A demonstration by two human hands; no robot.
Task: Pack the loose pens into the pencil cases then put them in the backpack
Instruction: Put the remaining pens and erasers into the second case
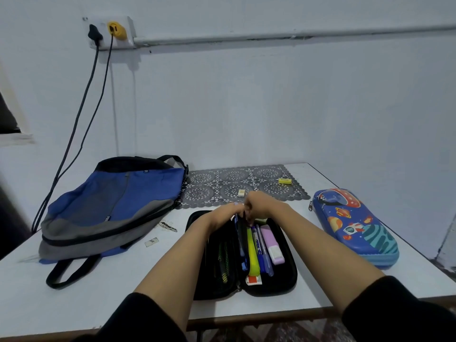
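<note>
A black zip-around fabric pencil case [286, 280] lies opened flat at the near middle of the white tabletop [98, 292]. Its right half holds a yellow highlighter [253, 253], blue pens [262, 253] and a lilac highlighter [272, 243]. A green-patterned pen [223, 262] sits in its left half.

Both hands meet at the case's 12 o'clock end. The left hand [223, 214] reaches over the top of a blue pen [240, 240] by the spine. The right hand [260, 206] has its fingers curled downward. Whether either hand's fingers are clamped on a pen cannot be told.

A blue, grey and black fabric backpack [111, 206] lies flat at the case's 10 o'clock. A blue hard-shell pencil case with a space print [355, 225] lies closed at its 2 o'clock.
</note>
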